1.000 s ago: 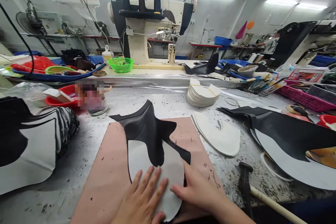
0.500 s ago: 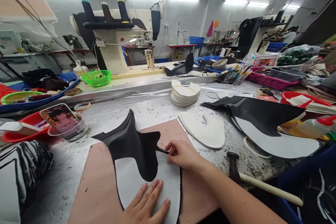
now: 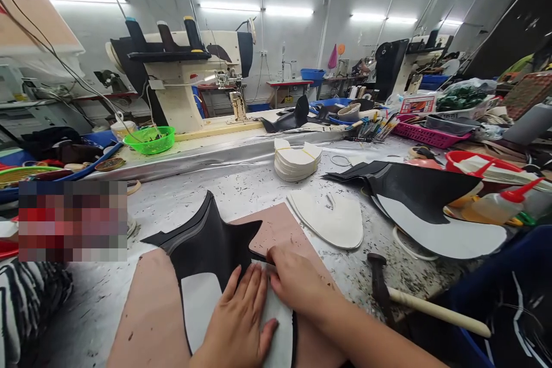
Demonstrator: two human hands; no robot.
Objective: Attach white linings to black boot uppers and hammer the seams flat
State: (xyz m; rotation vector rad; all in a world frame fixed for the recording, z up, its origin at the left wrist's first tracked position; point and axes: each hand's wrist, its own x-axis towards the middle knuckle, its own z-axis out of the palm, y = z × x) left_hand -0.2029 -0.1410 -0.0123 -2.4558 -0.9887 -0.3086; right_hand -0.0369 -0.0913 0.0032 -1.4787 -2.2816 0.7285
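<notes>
A black leather shoe piece (image 3: 207,244) with a white lining (image 3: 196,305) lies on a pink board (image 3: 146,310) in front of me. My left hand (image 3: 239,322) lies flat on the white lining, fingers stretched out together. My right hand (image 3: 293,284) rests beside it on the piece's right edge, fingers curled down against the material; what the fingertips pinch is hidden.
A hammer (image 3: 414,299) lies right of the board. White cut pieces (image 3: 332,218), a banded stack (image 3: 297,158) and larger black-and-white pieces (image 3: 426,201) lie beyond. A sewing machine (image 3: 185,75), a green bowl (image 3: 150,139), a pink basket (image 3: 425,133) and a glue bottle (image 3: 500,204) stand farther back.
My left hand slid up the white lining toward the black leather. My right hand moved from the notch down beside the left hand. The view swung slightly right.
</notes>
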